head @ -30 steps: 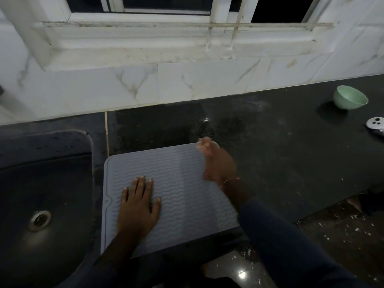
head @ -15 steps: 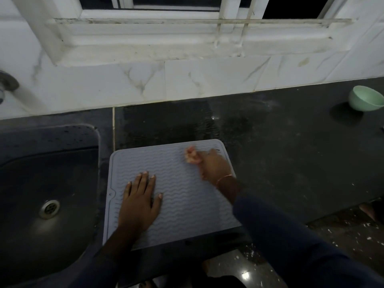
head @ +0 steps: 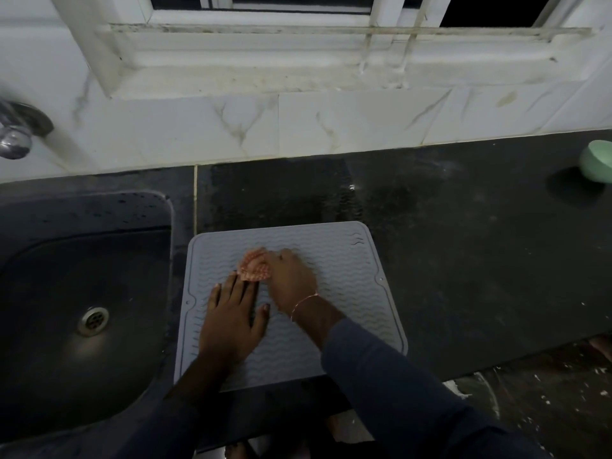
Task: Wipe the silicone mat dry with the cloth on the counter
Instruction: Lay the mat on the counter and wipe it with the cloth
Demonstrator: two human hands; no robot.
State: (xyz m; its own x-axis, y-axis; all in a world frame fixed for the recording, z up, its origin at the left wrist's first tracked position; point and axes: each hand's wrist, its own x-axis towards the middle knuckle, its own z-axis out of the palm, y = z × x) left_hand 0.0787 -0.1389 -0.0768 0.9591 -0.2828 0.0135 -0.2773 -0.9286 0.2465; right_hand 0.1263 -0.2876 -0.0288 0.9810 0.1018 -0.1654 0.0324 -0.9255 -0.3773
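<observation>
Our left hand (head: 231,321) lies spread flat on the mat (head: 344,286); our right hand (head: 291,279) grips the cloth (head: 253,269), seemingly bunched, against it.

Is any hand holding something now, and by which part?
The right hand holds the bunched cloth by its right side, pressing it on the mat. The left hand lies flat on the mat and holds nothing.

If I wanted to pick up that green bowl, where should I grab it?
Probably the rim. The green bowl stands on the dark counter at the far right, tipped a little, partly cut off by the picture's edge. Its rounded wall looks slippery to pinch, so come from above and from the left, where the counter is bare, with a grip over the rim.
</observation>
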